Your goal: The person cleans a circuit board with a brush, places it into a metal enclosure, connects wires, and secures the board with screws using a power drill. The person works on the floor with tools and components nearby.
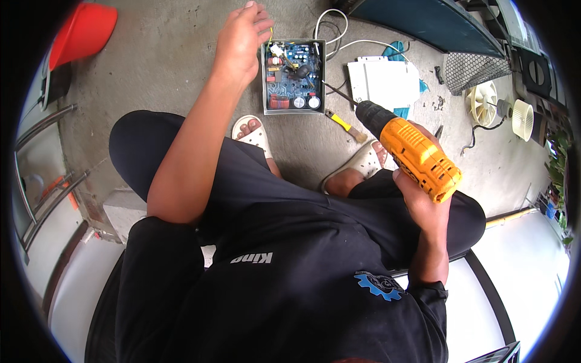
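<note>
My right hand [420, 196] grips a yellow-orange cordless drill [417, 151] with a black chuck. Its long thin bit [340, 92] points up and left, with the tip by the right wall of a metal box. This shallow box [264, 91] sits on the floor and holds a blue circuit board [287, 85] with capacitors, coils and wires. My left hand [242, 45] is raised by the box's upper left corner, fingers stretched out and slightly bent. Beside its fingertips stands a thin yellow wire [272, 35]; whether they touch it I cannot tell.
Right of the box lies a white panel [384, 85] over teal cloth [397, 51]. A yellow-handled brush [345, 124] lies near my sandals [254, 134]. Farther right are a mesh grille [472, 72] and cream fan wheels [482, 103]. A red tub [85, 33] stands far left.
</note>
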A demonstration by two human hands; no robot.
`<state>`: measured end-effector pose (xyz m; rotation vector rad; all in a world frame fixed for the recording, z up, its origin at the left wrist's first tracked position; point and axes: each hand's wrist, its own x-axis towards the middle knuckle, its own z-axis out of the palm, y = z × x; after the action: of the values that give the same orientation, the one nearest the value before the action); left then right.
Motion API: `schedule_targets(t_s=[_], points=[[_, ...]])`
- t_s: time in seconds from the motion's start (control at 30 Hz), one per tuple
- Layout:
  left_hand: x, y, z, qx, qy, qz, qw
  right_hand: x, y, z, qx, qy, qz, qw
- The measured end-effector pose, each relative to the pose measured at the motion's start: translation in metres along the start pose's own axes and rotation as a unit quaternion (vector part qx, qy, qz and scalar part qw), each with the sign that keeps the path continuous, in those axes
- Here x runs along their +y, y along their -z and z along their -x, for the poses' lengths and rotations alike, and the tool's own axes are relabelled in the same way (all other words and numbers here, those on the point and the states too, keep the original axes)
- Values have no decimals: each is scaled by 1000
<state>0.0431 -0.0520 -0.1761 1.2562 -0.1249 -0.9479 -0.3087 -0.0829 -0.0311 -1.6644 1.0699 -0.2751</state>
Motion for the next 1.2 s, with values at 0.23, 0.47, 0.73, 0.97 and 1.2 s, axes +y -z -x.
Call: schedule_targets(t_s=[0.23,0.47,0.73,0.97,1.2], points=[[-9,-1,2,-10,15,-39,999,7,-19,-20,-8,-23,48,999],[-4,7,-3,-14,24,-36,999,15,-30,-37,-17,2,96,995],[-3,5,4,-11,26,-48,998,18,-38,-52,-13,-10,72,997],[-4,17,-8,-41,6,-95,995,21,-41,-62,-24,-14,100,995],[-8,18,-8,-41,11,-97,994,25,-45,-66,-13,-9,91,996]])
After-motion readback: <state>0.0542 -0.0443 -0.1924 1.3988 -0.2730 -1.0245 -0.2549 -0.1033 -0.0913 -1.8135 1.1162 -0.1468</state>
